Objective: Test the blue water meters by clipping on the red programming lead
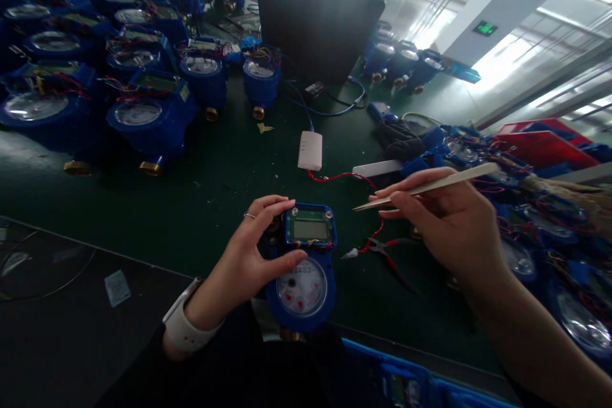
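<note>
Lower centre of frame: left hand (248, 255) grasps 1 blue meter (303, 268), thumb across its left side just above the dial, fingers curled over the top left corner by the display. The meter is upright and face-up at the near edge of the green mat (215, 185). White strap (184, 325) on the left wrist.

Right of centre: right hand (449, 223) pinches pale tweezers (425, 187), tips pointing left toward the meter and apart from it.

Between the hands: a red wire (344, 176) runs from a white box (310, 150) at centre frame down past the tweezer tips. Red-handled pliers (387, 248) lie on the mat below the right hand.

Upper left: meter rows (138, 115), many blue units. Upper centre: a dark laptop (315, 19), back toward the camera. Right edge: a red tray (545, 146).
</note>
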`<action>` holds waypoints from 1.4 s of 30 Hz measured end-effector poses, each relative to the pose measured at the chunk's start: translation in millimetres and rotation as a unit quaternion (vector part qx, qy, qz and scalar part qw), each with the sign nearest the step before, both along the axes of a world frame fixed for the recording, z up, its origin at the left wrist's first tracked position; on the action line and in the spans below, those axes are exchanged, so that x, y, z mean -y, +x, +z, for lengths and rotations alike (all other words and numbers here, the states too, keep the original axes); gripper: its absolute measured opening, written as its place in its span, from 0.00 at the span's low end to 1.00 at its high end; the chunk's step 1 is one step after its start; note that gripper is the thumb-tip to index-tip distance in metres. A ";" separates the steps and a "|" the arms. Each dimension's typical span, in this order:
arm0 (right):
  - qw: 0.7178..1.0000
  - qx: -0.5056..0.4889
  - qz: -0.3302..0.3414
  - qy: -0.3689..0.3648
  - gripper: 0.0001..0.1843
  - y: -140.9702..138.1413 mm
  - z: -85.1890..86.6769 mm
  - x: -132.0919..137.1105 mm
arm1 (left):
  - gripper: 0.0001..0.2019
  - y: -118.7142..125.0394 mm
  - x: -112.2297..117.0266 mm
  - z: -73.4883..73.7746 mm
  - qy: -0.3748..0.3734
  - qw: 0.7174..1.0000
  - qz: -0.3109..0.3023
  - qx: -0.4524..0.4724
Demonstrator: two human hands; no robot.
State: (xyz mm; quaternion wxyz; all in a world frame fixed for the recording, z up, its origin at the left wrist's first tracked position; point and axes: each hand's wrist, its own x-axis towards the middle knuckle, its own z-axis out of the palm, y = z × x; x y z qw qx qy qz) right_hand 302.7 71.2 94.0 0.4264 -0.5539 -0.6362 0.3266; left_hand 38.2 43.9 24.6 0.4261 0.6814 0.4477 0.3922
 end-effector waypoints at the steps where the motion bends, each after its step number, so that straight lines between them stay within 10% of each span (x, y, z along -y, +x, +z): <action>1: 1.000 0.029 0.006 -0.005 0.08 6.4 -7.9 -2.4 | 0.27 -0.2 -0.1 0.2 -0.001 1.000 0.000 0.000; 10: 0.975 0.220 -0.019 -0.021 0.32 47.6 -53.6 -19.2 | 0.27 -0.7 -0.6 -0.4 0.005 1.000 0.006 -0.008; 16: 0.953 0.286 0.066 -0.068 0.11 38.1 -61.4 13.6 | 0.27 0.2 -0.5 -0.5 0.007 1.000 0.007 -0.007; 23: 0.969 0.182 0.089 -0.139 0.09 32.7 -79.9 45.8 | 0.27 -0.4 0.2 -1.6 0.001 1.000 0.012 -0.004; 34: 0.969 -0.232 -0.088 0.020 0.06 -2.0 -36.1 29.1 | 0.27 1.7 0.3 3.0 -0.018 1.000 0.010 0.004; 42: 0.989 0.092 0.084 0.075 0.11 -15.0 -14.1 34.0 | 0.28 1.8 0.9 -3.5 -0.002 1.000 0.003 0.022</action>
